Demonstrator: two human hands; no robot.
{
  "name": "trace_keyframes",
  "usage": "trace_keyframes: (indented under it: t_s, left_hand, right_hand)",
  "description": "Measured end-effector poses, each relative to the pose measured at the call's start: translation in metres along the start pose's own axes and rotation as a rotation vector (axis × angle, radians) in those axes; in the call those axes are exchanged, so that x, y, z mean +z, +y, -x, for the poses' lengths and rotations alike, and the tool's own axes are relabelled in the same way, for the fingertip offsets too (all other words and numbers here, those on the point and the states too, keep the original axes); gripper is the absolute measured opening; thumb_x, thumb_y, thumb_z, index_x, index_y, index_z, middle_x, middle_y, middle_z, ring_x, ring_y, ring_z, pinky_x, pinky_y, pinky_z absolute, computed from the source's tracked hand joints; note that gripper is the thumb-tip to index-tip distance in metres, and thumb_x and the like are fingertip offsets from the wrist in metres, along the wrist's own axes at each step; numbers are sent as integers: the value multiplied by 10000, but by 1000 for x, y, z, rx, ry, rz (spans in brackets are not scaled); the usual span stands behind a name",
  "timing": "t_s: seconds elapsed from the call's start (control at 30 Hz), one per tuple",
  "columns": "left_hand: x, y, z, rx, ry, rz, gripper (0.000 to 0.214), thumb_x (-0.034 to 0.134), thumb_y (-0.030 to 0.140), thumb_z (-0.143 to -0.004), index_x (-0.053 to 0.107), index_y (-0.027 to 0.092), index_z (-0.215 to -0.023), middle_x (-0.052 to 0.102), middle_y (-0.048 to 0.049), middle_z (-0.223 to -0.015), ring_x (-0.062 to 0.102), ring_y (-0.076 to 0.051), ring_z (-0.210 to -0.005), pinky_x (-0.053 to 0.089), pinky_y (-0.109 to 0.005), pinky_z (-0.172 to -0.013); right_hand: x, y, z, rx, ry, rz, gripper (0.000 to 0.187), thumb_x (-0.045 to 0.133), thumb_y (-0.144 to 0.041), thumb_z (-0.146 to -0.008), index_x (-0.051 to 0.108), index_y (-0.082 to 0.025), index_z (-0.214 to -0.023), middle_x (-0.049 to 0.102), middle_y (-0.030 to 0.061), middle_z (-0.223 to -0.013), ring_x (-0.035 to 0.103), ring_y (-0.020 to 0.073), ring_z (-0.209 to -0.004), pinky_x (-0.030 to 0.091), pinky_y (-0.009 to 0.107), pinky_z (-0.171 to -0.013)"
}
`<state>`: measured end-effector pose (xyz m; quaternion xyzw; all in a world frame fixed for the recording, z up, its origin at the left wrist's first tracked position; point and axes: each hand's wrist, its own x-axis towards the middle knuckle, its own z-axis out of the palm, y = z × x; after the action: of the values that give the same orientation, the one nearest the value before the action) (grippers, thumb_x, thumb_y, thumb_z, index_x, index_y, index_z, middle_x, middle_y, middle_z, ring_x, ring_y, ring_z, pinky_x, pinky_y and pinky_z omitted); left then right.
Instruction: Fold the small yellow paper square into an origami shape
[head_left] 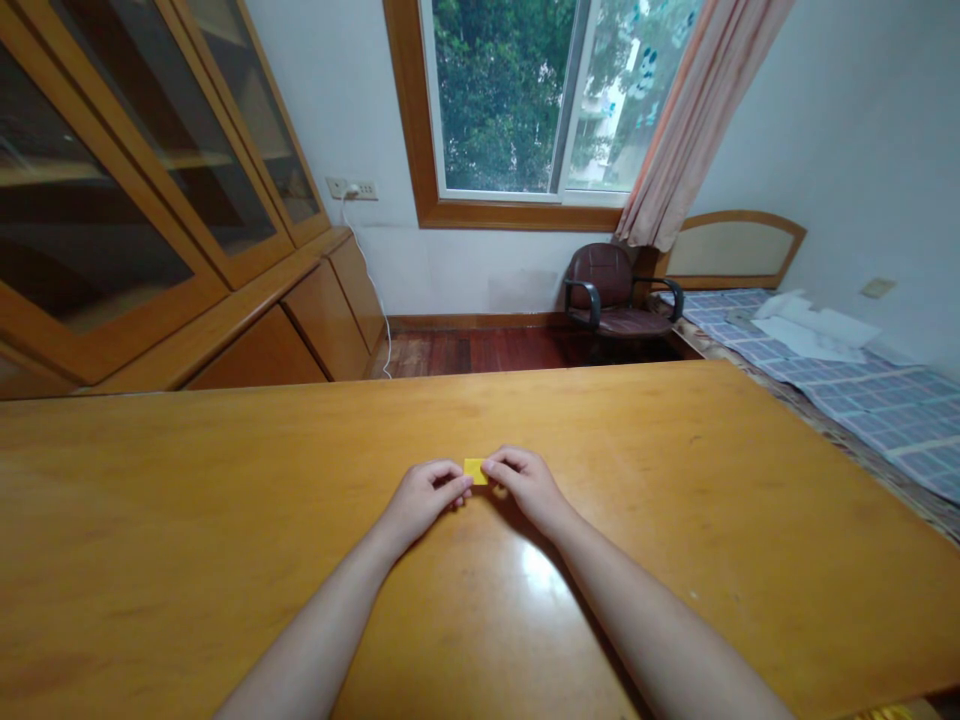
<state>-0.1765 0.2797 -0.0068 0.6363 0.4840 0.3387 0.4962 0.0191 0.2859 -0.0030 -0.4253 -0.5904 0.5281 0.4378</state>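
Where hands (421, 495) (531, 485) pinch, yellow piece (475, 471) — tabletop (262, 480) (glossy)

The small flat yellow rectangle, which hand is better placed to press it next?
Probably the right hand: its thumb overlaps more of the yellow rectangle; the left hand pinches only its lower-left corner.

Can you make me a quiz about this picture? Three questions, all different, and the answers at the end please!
1. What do the left hand and the right hand hold between them?

2. What colour is the chair near the bed?
A) White
B) Bright green
C) Dark reddish brown

3. True or false: the cabinet with glass doors stands on the right side of the picture.

Key:
1. A small flat yellow piece
2. C
3. False; the cabinet is on the left side.
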Motion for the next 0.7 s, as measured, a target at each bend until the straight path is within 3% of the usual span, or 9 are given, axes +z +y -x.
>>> trace_keyframes:
  t_s: [0.57,0.7]
  left_hand:
    - [1,-1,-2,-32,41,69,306,661,448,-775,629,150,-713,599,-2,-615,512,-113,-540,392,-215,-522]
    - [0,-1,-2,-75,71,141,323,673,464,-762,636,145,-726,605,-8,-630,508,-110,-547,388,-212,-523]
  right_hand:
    - [0,0,-1,-44,-24,96,327,575,-395,-883,637,-158,-665,590,7,-651,540,133,-648,411,246,-646]
    - [2,5,-1,-40,24,9,247,611,-401,-859,679,-163,-852,624,16,-730,554,136,-671,440,243,-635]
